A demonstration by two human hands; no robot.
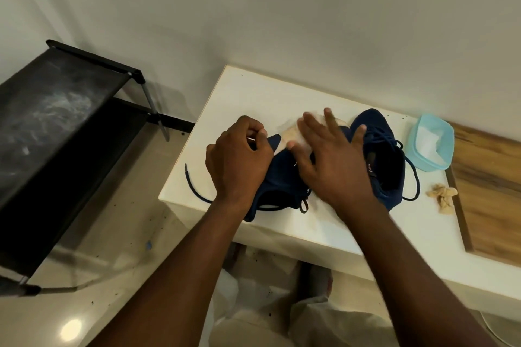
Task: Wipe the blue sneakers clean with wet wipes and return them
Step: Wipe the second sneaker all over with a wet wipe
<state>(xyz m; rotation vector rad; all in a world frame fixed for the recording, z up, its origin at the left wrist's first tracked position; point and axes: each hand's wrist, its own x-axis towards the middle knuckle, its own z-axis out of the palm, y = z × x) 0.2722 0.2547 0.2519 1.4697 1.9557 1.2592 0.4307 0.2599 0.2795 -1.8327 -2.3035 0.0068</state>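
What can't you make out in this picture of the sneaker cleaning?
Head view:
- Held sneaker: mostly covered by left hand and right hand.
- Wipe: motion-blurred, under right fingers.
- Second sneaker: partly behind right hand.
- Wooden board: cut off by right edge.

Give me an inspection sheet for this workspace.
Surface: white table, a few dark specks.
Job's things: held sneaker and second sneaker side by side; wipe; tub at right.
Clutter: used wipe, crumpled; board.
Hands: left hand grips held sneaker; right hand presses wipe on it, fingers straight.
Cables: nothing seen on table.
Surroundings: black rack at left; wall behind.
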